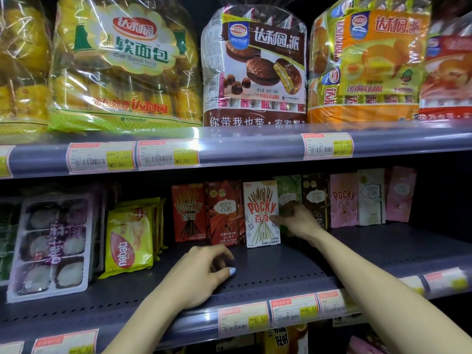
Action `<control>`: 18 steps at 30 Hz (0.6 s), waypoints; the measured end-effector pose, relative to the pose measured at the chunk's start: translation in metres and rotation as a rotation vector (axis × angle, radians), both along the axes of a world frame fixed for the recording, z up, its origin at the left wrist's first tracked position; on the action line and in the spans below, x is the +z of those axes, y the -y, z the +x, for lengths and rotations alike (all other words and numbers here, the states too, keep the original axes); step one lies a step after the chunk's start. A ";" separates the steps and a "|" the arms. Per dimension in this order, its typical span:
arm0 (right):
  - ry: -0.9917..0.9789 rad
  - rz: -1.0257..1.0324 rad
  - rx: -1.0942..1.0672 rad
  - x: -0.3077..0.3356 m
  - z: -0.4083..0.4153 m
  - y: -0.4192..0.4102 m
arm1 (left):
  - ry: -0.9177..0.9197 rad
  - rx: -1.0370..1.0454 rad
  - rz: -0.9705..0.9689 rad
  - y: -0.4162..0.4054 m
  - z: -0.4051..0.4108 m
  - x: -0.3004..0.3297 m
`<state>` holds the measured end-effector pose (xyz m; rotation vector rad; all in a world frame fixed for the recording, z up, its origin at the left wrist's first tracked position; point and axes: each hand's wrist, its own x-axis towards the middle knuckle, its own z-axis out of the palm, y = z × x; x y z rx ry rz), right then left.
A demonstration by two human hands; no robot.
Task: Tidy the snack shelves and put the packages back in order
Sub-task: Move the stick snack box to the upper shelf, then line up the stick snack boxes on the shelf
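A row of upright snack boxes lines the back of the lower shelf. My right hand grips the right edge of a white Pocky box, thumb on its front and fingers behind it. A green box stands partly hidden behind that hand. Left of the white box stand a dark red Pejoy box and a red Pocky box. My left hand hovers over the bare shelf in front of these boxes, fingers loosely curled, holding nothing.
Further right are a brown Pejoy box, a pink Pocky box, and white and pink boxes. Yellow Nabati wafer packs and a mochi tray sit at left. Big bread and pie bags fill the upper shelf.
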<state>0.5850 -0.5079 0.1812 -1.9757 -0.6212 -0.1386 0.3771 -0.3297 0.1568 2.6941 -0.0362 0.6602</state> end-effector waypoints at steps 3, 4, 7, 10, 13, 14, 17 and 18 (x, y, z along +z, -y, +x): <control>-0.021 -0.008 -0.023 -0.001 0.000 0.003 | 0.021 0.009 0.020 0.000 0.000 0.000; -0.024 -0.003 -0.022 0.000 -0.002 0.005 | 0.038 0.009 0.031 0.001 -0.001 0.000; -0.021 0.022 -0.013 0.003 -0.015 0.015 | 0.092 -0.013 0.075 0.005 -0.005 0.002; -0.005 0.027 -0.010 0.008 -0.034 0.030 | 0.139 -0.071 0.103 0.010 -0.009 0.007; -0.015 0.031 0.027 0.008 -0.054 0.049 | 0.183 -0.153 0.077 0.022 -0.010 0.010; -0.012 0.020 0.040 0.006 -0.062 0.056 | 0.195 -0.185 0.081 0.029 -0.011 0.010; -0.008 0.009 0.081 0.001 -0.091 0.078 | 0.215 -0.288 0.127 0.058 -0.013 0.006; 0.002 0.007 0.090 -0.002 -0.101 0.085 | 0.217 -0.318 0.148 0.068 -0.015 0.002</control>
